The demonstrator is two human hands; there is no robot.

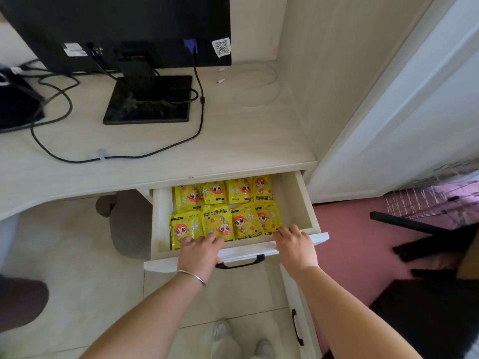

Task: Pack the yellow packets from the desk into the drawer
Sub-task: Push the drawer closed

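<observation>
Packets (223, 211) all sit in the drawer (305, 203) — left hand (199, 251) and right hand (295, 242) rest flat, gripping nothing — probably closing next.

Soft daylight, wide-angle view.
Even, bright light; faint glare on the monitor base (147, 102); edges bow outward; the floor (77, 255) is slightly soft.

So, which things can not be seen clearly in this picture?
- Head view: the back of the drawer lies under the desk, so any more yellow packets there are hidden.
- The left hand and right hand cover the front packets' lower edges.
- The small print on the packets is too small to read.
- The monitor is cut off by the top edge.
</observation>
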